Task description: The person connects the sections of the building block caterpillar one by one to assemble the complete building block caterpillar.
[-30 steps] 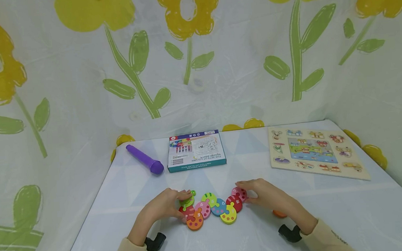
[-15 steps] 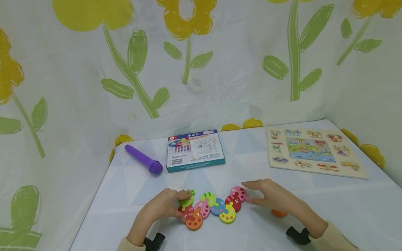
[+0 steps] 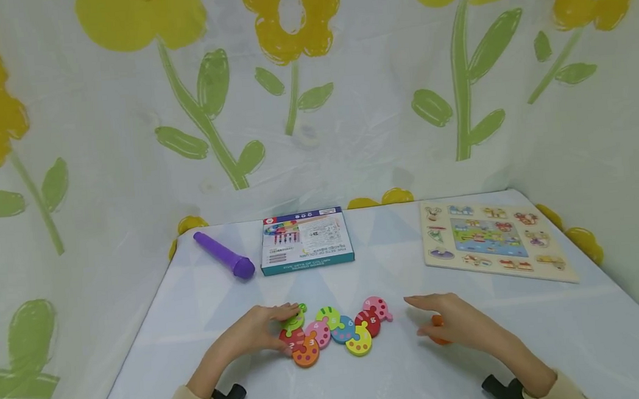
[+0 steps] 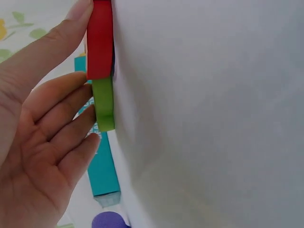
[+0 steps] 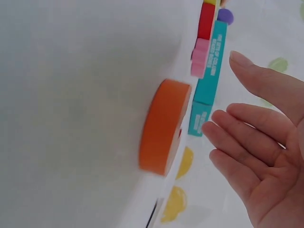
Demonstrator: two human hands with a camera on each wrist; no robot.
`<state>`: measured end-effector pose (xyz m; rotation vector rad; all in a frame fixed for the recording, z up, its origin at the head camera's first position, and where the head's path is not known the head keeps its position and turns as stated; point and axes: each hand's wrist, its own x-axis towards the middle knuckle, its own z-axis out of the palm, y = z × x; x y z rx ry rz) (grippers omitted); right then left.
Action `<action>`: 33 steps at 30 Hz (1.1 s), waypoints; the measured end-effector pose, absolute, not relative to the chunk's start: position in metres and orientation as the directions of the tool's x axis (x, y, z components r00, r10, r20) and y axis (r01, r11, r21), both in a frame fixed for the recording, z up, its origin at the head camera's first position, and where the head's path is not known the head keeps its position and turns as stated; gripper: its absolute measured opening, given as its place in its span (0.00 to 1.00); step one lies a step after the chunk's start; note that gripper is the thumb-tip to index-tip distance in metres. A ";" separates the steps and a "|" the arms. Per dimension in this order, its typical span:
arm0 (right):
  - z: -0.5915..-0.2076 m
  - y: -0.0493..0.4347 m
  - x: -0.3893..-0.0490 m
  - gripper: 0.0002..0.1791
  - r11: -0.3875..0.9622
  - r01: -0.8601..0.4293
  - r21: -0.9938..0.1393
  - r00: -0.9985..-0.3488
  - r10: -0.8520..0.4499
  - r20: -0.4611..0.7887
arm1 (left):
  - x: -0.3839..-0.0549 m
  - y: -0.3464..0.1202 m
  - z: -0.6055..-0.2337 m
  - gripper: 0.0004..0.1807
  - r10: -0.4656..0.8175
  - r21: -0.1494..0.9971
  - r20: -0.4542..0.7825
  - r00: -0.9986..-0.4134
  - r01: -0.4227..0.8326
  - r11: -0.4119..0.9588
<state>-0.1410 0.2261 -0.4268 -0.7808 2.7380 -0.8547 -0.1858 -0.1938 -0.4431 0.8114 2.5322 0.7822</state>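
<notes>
A caterpillar number puzzle [image 3: 343,330] of linked round coloured pieces lies zigzag across the table. My left hand [image 3: 252,333] holds its left end, with fingers at the green head [image 4: 104,102] and thumb on the red piece [image 4: 100,40]. At the puzzle's right end is a pink piece [image 3: 377,307] with a knob on its edge. My right hand [image 3: 461,322] is apart from the puzzle, its fingers loosely extended and holding nothing. It hovers over a loose orange round piece [image 5: 164,126], which it partly hides in the head view.
Behind the puzzle lies a flat toy box [image 3: 307,242] with teal sides. A purple toy microphone [image 3: 225,255] rests to its left, and a wooden picture board [image 3: 499,268] lies at the back right. A flower-printed cloth [image 3: 359,130] hangs around the table.
My right hand has drawn away from the pink end piece, moving right to over the orange piece. My left hand stays at the puzzle's left end. The head view shifts slightly.
</notes>
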 end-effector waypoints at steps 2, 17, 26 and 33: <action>-0.427 0.231 -0.139 0.31 0.699 -0.426 -0.574 -0.849 -0.528 -0.012 | -0.185 -0.196 -0.444 0.43 0.621 0.608 -0.163 -0.767 0.417 0.675; -0.431 0.254 -0.125 0.33 0.709 -0.450 -0.543 -0.846 -0.533 0.006 | -0.183 -0.198 -0.441 0.43 0.617 0.602 -0.164 -0.770 0.418 0.681; -0.435 0.261 -0.123 0.32 0.705 -0.447 -0.551 -0.839 -0.543 -0.014 | -0.184 -0.196 -0.441 0.43 0.617 0.612 -0.171 -0.768 0.408 0.678; -0.437 0.261 -0.123 0.30 0.716 -0.457 -0.528 -0.835 -0.550 -0.023 | -0.187 -0.194 -0.443 0.43 0.621 0.624 -0.173 -0.764 0.403 0.669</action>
